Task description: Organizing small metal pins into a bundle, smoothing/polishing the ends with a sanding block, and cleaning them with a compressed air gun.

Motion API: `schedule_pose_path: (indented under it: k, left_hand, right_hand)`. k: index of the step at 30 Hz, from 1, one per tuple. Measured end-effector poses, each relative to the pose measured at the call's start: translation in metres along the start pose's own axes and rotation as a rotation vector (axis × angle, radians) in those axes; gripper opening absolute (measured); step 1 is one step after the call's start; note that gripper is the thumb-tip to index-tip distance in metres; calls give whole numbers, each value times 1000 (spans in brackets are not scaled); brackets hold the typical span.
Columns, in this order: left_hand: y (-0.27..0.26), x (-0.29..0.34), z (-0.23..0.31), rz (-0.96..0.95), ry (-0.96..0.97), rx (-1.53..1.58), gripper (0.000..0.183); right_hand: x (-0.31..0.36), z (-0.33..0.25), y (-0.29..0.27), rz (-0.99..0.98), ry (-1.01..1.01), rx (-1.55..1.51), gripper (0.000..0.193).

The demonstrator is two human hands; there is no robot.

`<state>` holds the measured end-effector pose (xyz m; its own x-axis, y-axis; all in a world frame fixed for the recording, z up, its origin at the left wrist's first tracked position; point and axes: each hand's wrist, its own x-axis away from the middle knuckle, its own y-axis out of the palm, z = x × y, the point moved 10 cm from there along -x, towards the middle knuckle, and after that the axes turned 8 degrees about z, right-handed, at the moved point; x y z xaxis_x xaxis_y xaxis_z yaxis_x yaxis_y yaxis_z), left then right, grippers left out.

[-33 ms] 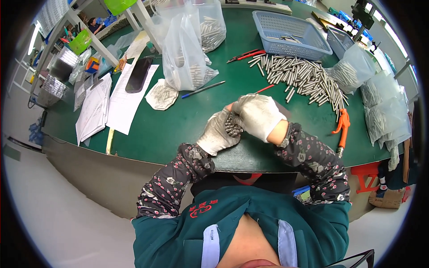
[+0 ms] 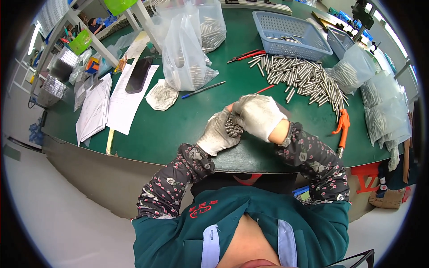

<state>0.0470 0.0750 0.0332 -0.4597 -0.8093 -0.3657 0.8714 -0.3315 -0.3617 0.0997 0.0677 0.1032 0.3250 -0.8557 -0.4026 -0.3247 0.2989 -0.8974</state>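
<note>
Both my hands wear whitish gloves and meet near the front edge of the green table [image 2: 178, 125]. My left hand [image 2: 218, 136] cups a bundle of short metal rods [image 2: 233, 126] from below, their round ends facing up. My right hand [image 2: 259, 115] closes over the same bundle from the right and above. A loose pile of the same metal rods [image 2: 304, 78] lies on the table beyond my right hand. A red pen [image 2: 266, 88] pokes out just behind my right hand.
A blue basket [image 2: 290, 29] stands at the back. Clear plastic bags with rods [image 2: 187, 58] sit left of it, and more filled bags [image 2: 384, 111] at the right edge. A blue pen [image 2: 203, 89], red cutters [image 2: 243, 56], an orange tool [image 2: 343, 127] and papers [image 2: 129, 96] lie around.
</note>
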Motion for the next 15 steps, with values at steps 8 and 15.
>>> schedule_pose_path:
  k: [8, 15]
  left_hand:
    - [6, 1, -11, -103, -173, 59, 79]
    - [8, 3, -9, -116, -216, 83, 78]
  right_hand:
    - [-27, 172, -65, 331, 587, -615, 17]
    - [-3, 320, -84, 632, 1004, -212, 25]
